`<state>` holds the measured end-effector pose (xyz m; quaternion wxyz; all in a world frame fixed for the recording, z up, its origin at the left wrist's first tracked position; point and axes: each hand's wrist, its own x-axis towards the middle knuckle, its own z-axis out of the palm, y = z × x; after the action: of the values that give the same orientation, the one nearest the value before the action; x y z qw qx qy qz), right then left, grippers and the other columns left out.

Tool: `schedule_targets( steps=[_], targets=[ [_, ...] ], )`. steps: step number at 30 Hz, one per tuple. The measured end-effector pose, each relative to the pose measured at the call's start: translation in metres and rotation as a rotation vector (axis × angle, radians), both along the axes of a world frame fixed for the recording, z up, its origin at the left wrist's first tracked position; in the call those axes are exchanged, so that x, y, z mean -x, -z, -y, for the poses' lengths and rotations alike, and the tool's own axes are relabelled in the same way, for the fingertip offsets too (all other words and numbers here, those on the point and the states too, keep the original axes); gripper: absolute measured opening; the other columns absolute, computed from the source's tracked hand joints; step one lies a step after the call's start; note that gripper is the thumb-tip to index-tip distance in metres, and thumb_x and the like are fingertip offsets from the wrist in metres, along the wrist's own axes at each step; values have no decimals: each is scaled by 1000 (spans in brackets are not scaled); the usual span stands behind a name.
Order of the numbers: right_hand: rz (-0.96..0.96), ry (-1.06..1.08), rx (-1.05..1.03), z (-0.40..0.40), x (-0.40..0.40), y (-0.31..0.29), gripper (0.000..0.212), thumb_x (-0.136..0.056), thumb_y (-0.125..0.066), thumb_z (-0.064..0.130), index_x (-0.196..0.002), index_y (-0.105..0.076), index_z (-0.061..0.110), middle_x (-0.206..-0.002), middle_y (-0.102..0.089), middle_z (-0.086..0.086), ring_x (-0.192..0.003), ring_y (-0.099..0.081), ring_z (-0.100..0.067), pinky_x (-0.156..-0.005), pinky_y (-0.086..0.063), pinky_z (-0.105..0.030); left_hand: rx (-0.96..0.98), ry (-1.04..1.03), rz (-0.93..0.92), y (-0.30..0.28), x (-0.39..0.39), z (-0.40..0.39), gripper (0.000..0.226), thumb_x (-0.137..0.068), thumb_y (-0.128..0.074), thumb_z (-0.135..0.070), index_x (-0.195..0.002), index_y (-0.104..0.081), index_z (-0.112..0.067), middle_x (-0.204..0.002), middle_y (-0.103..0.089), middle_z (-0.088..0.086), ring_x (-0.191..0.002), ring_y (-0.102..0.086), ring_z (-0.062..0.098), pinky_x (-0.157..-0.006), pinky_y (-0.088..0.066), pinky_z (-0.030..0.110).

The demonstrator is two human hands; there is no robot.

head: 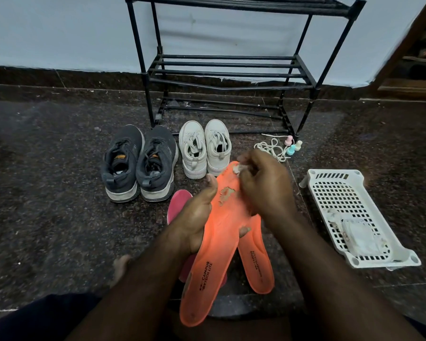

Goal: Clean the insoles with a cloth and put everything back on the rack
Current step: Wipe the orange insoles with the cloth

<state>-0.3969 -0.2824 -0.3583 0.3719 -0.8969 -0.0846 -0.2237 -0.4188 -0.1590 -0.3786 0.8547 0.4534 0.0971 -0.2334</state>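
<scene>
My left hand (194, 215) grips an orange insole (214, 254) from the left side, its worn toe end pointing away from me. My right hand (263, 183) is closed on a small white cloth (239, 169) pressed against the insole's toe end. A second orange insole (256, 262) lies on the floor just to the right, under the held one. A pink insole (178, 200) lies partly hidden beneath my left hand. The black shoe rack (226, 70) stands against the wall ahead, nothing on its shelves.
Grey sneakers (139, 163) and white sneakers (204, 148) stand on the dark floor before the rack. White laces (271, 148) and small pastel bottles (293, 145) lie near the rack's right foot. A white plastic basket (354, 217) holding wipes sits at the right.
</scene>
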Motion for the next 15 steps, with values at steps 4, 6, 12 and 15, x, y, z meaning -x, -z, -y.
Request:
schedule_targets(
  steps=[4,6,12,15],
  targets=[
    [-143,-7,-569,18,-8,-21,30,-80,-69,-2,-94,-65,24,-84,-66,7,-77,-64,-12,-74,-57,-33,-159,149,26,14,0,-8,108,-75,-14,-91,-109,-77,-11,-114,-72,18,-103,-68,35,-93,-49,51],
    [-181,-50,-729,22,-7,-30,34,-80,-66,-8,-98,-65,20,-81,-59,3,-75,-59,-15,-72,-57,-33,12,199,-11,22,3,-15,89,-92,-17,-76,-98,-82,-15,-107,-74,15,-94,-72,31,-84,-56,50],
    [-273,-36,-518,24,-4,-25,23,-72,-83,11,-91,-74,20,-87,-72,6,-75,-65,-11,-76,-60,-39,-120,241,293,14,-2,-14,126,-48,15,-79,-118,-73,-22,-119,-71,3,-110,-66,20,-87,-50,30],
    [-248,-48,-432,19,-3,-23,12,-77,-77,14,-85,-77,23,-95,-73,7,-90,-69,-8,-87,-57,-40,24,133,98,6,12,-18,82,-100,-14,-65,-94,-82,-20,-100,-76,13,-88,-73,31,-72,-60,47]
  ],
)
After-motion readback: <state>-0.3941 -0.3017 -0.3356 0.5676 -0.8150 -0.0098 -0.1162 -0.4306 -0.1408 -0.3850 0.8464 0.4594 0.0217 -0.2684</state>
